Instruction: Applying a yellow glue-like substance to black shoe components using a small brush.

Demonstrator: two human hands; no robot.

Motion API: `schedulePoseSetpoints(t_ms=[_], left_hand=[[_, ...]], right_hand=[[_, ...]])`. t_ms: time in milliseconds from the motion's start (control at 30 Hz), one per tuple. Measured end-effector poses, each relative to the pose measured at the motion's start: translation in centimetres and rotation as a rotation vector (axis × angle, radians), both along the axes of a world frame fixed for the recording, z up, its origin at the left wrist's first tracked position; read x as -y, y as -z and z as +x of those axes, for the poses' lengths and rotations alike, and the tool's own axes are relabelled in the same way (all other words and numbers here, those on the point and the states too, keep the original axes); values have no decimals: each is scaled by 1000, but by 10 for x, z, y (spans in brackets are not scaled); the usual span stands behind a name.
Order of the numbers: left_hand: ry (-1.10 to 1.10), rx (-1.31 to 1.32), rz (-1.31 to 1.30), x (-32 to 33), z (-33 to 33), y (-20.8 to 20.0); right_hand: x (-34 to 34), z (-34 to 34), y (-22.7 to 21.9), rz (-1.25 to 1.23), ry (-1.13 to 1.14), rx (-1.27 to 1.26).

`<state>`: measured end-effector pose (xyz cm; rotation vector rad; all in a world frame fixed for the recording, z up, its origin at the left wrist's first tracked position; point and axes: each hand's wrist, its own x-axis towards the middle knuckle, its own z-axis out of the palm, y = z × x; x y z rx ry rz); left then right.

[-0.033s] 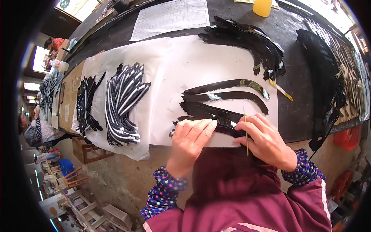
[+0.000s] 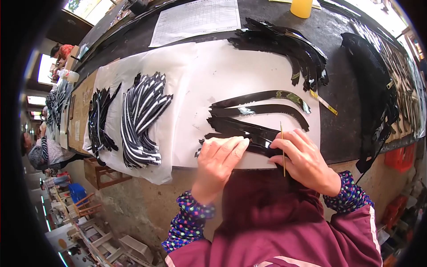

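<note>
Pinching a thin yellowish stick (image 2: 283, 153), the right hand (image 2: 307, 158) sits at the right of a glossy black curved strip (image 2: 259, 150) running sideways between both hands, crosswise to the stick; the left hand (image 2: 217, 161) covers its left part, grip unclear. Similar black strips (image 2: 242, 125) lie just beyond, on a white sheet (image 2: 195, 93).

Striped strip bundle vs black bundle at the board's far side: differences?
Colour: the striped strip bundle is black and white; the far black bundle is mostly glossy black.
Support: the striped strip bundle lies on a white sheet; the far black bundle runs past the white board onto the dark tabletop.
Shared: both hold many overlapping narrow strips, clear of left hand and right hand.
</note>
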<state>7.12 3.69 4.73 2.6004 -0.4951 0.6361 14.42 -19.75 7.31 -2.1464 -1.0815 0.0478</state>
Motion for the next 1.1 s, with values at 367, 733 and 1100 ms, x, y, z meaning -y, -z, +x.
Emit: schedulePoseSetpoints(t_ms=[367, 733, 1100], left_hand=[[-127, -107, -34, -11, -21, 7], [-53, -84, 144, 7, -17, -2], [-334, -110, 123, 30, 15, 1]], right_hand=[[5, -9, -3, -189, -36, 305], [13, 4, 8, -108, 101, 306], [82, 64, 20, -137, 529, 273]])
